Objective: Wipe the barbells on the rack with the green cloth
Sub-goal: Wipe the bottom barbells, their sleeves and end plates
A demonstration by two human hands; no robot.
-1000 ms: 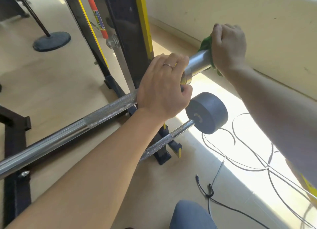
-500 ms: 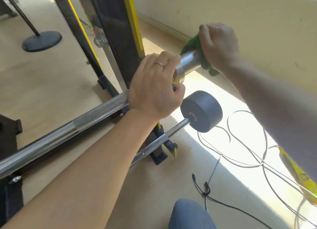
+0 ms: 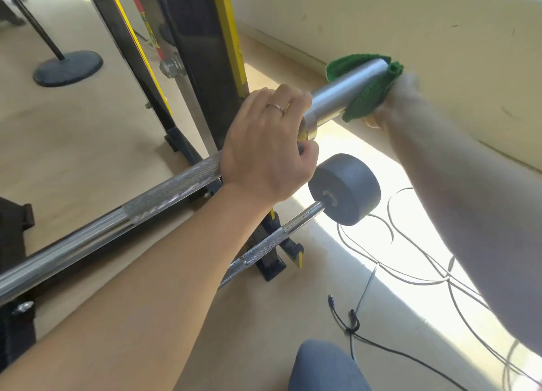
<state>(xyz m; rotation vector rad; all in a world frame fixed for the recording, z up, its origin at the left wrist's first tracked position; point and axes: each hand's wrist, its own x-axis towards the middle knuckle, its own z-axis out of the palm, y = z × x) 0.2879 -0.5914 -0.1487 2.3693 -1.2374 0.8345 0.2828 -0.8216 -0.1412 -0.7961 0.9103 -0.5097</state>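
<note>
Barbell (image 3: pixel 164 197) steadied, left hand (image 3: pixel 264 150) fingers clenched around shaft. Right hand (image 3: pixel 393 97) grasps green cloth (image 3: pixel 363 97) under sleeve end; better wrap fully, twist.

head cam only | I'm looking forward and down from the wearer's head | close over both forearms, left hand (image 3: pixel 264 144) near centre, barbell (image 3: pixel 164 194) crossing left to far right | floor (image 3: pixel 73 144) below, wall (image 3: pixel 410 24) far right | no second view
</note>
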